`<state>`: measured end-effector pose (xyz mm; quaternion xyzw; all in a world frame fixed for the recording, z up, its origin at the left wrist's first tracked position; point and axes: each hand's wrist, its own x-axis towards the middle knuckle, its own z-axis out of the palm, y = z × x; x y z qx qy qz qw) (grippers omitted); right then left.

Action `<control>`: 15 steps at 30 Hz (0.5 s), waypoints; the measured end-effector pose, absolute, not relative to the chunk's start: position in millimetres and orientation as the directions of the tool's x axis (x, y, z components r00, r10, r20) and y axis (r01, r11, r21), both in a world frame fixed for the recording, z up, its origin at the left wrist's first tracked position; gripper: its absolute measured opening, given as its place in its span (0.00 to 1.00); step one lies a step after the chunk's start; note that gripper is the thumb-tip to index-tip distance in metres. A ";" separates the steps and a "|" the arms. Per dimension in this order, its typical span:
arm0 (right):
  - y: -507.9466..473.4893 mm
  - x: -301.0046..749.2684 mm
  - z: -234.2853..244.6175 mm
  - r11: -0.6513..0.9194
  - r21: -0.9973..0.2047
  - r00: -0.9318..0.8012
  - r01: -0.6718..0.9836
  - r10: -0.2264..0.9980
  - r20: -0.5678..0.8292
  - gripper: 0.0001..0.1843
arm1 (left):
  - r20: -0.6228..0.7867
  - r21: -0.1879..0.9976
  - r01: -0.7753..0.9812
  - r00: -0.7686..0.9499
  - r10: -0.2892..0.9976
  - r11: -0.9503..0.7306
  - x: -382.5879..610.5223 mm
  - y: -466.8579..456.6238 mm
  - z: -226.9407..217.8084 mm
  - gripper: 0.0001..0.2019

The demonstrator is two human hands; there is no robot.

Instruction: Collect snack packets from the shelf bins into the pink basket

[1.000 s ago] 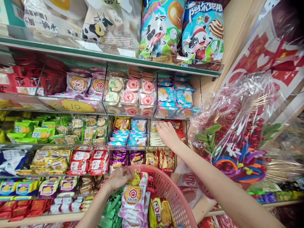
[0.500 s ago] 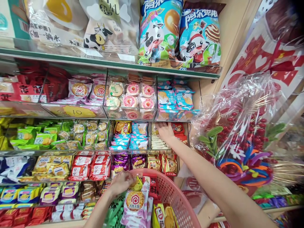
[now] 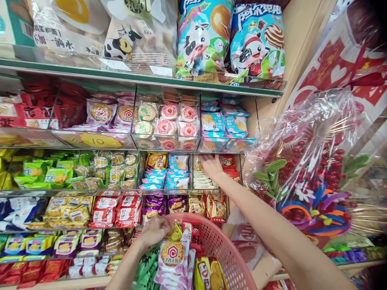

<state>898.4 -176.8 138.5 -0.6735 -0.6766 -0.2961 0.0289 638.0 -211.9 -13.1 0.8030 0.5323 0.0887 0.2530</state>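
At the lower middle, my left hand [image 3: 155, 231] is closed over the far left rim of a pink plastic basket [image 3: 238, 257]. Wrapped snacks lie inside it: a round sesame biscuit packet [image 3: 171, 255], a red packet [image 3: 193, 233], a yellow packet [image 3: 211, 274] and green packets [image 3: 146, 266]. My right hand [image 3: 212, 167] reaches into a clear shelf compartment. Its fingers stretch over the top of a stack of beige packets [image 3: 203, 182]; the fingertips are partly hidden at the back. Red packets [image 3: 227, 162] sit just right of that hand.
Clear-fronted shelf bins hold rows of wrapped biscuits [image 3: 165, 117]. Overhead, a glass shelf [image 3: 145, 76] carries large snack bags [image 3: 204, 40]. A cellophane-wrapped bouquet [image 3: 311, 177] crowds the right, close to my right forearm. A wooden side panel [image 3: 302, 60] borders the shelves.
The view has shifted very slightly. My right hand stays over the beige packets, reaching a touch deeper, and my left hand remains on the basket rim.
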 end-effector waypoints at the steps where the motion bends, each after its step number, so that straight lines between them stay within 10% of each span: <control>1: -176.7 898.7 138.1 -0.080 0.363 -0.097 0.928 0.892 0.442 0.28 | -0.125 0.501 0.810 0.417 0.900 -0.305 637.9 -212.0 -13.1 0.22; 15: -175.9 906.3 135.2 -0.074 0.371 -0.141 0.926 0.843 0.519 0.30 | -0.112 0.540 0.784 0.427 0.897 -0.306 637.5 -209.7 -18.9 0.20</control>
